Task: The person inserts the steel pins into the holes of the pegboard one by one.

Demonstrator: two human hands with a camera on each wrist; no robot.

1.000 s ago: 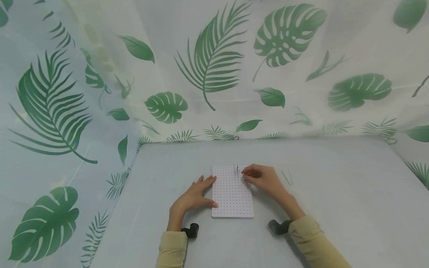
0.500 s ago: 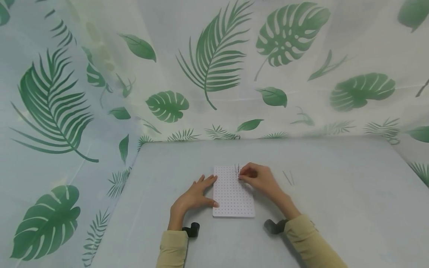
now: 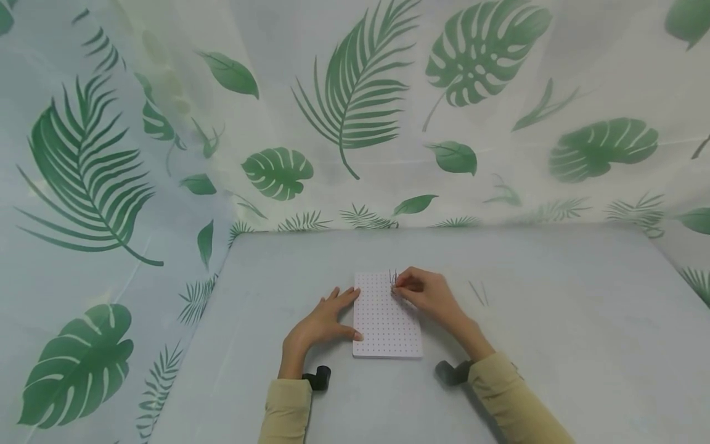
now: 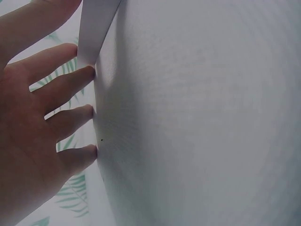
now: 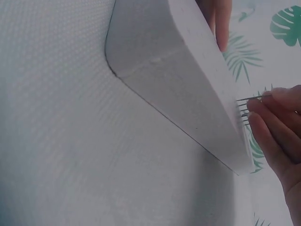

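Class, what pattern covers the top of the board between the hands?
Rows of small dots on the white board, clearest in the head view.

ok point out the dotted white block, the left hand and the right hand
Dotted white block [image 3: 387, 316]: head view, middle of its top face.
Left hand [image 3: 320, 324]: head view, back of the hand.
Right hand [image 3: 432, 293]: head view, thumb side of the hand.

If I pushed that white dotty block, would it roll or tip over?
The white block probably won't roll, because its sides look flat. It likely won't tip easily either, since it lies wide and low.
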